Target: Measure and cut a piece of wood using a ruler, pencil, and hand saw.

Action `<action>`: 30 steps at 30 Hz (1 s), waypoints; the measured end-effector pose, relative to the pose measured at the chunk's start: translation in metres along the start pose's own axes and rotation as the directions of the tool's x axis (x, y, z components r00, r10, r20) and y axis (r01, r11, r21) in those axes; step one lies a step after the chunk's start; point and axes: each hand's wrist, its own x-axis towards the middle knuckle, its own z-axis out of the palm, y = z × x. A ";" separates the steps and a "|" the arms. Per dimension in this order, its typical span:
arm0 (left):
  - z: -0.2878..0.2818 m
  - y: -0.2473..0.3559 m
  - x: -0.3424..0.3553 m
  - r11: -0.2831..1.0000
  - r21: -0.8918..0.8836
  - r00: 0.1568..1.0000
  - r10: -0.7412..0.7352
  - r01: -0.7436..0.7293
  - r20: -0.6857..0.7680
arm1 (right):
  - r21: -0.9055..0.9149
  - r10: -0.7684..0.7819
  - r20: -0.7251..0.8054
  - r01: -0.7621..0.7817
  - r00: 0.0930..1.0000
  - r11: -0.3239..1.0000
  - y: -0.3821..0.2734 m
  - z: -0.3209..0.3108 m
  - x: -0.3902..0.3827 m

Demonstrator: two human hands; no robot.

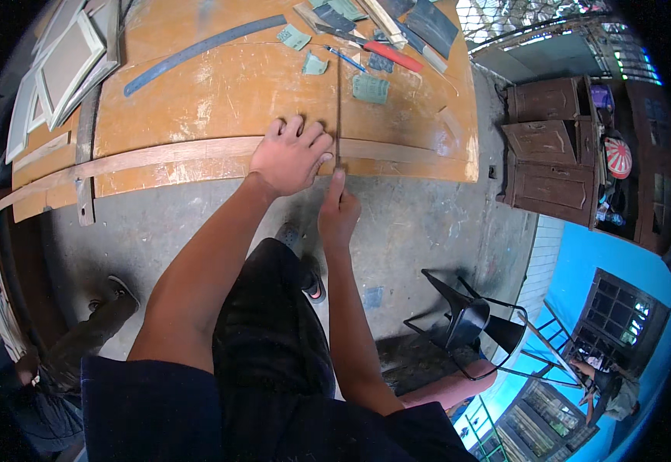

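A long, thin wooden strip point(185, 152) lies along the near edge of the orange-brown worktable point(220, 88). My left hand point(291, 159) presses on it from above, fingers bent over its far side. Just to the right, my right hand point(340, 215) is closed at the table edge with the thumb on top. From it a thin dark saw point(338, 108), seen edge-on, reaches away across the strip, close beside my left fingertips. Its handle is hidden in my fist.
A curved dark strip point(204, 52), sandpaper pieces point(370, 88), a blue pencil point(345, 58) and a red-handled tool point(393, 56) lie farther back. White-edged frames point(73, 69) stack at left. A black chair point(466, 319) and brown cabinet point(547, 146) stand right. Other people are at both sides.
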 end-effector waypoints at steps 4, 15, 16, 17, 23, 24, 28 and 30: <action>-0.002 -0.006 -0.003 1.000 -0.004 1.000 -0.025 0.025 0.003 | 0.052 0.109 0.023 -0.110 0.994 0.993 0.047 -0.021 -0.090; 0.001 0.000 0.003 1.000 0.018 1.000 0.010 -0.010 -0.004 | 0.042 -0.012 -0.017 0.013 1.000 0.999 0.005 0.005 0.009; 0.001 -0.001 0.002 1.000 0.019 1.000 0.007 -0.007 0.004 | 0.063 -0.045 -0.037 0.047 0.998 0.997 0.003 0.010 0.011; 0.001 -0.002 0.002 1.000 0.010 1.000 0.008 -0.008 -0.016 | 0.118 0.023 0.003 -0.023 1.000 0.993 0.009 0.006 -0.006; 0.002 -0.013 -0.006 0.999 0.041 0.997 0.005 -0.002 -0.072 | 0.185 0.235 0.012 -0.233 0.972 0.955 0.072 -0.044 -0.160; -0.001 -0.006 -0.005 1.000 0.014 0.998 -0.001 0.002 -0.064 | 0.157 0.225 0.015 -0.224 0.974 0.962 0.064 -0.043 -0.152; 0.004 -0.001 -0.001 1.000 -0.010 0.999 0.000 0.001 0.036 | 0.023 0.069 0.011 -0.069 0.998 0.997 0.017 -0.008 -0.023; 0.004 0.000 0.002 1.000 -0.021 1.000 0.006 -0.006 -0.003 | -0.017 -0.009 -0.012 0.008 1.000 1.000 0.003 -0.005 -0.001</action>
